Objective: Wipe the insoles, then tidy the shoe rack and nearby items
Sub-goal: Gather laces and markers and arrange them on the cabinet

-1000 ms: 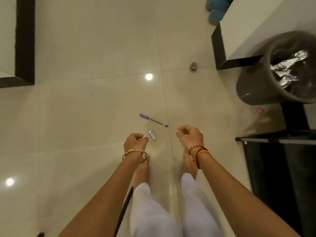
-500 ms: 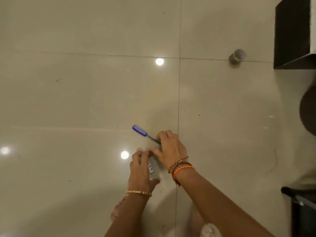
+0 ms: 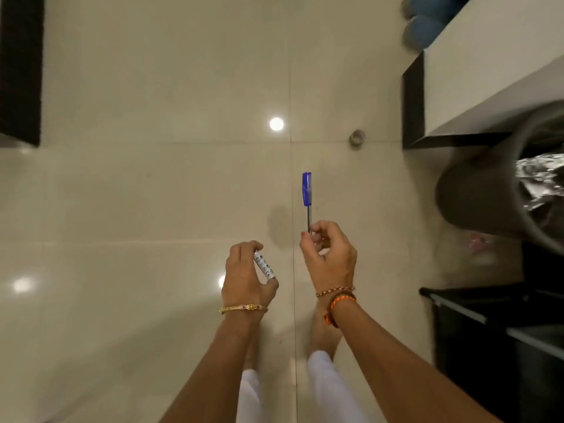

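My right hand pinches the lower end of a pen with a blue cap, which points away from me above the floor. My left hand holds a small white cylinder with printed marks between thumb and fingers. Both hands are raised above the glossy cream tiled floor. My feet and white trouser legs show below the hands.
A small grey round object lies on the floor ahead. A grey bin lined with foil stands at right, below a white counter with a dark base. A black rack frame is at lower right. Dark furniture at upper left.
The pen and the white cylinder lay on the floor; both hands reached down, took them, and now hold them lifted. The view has risen again.
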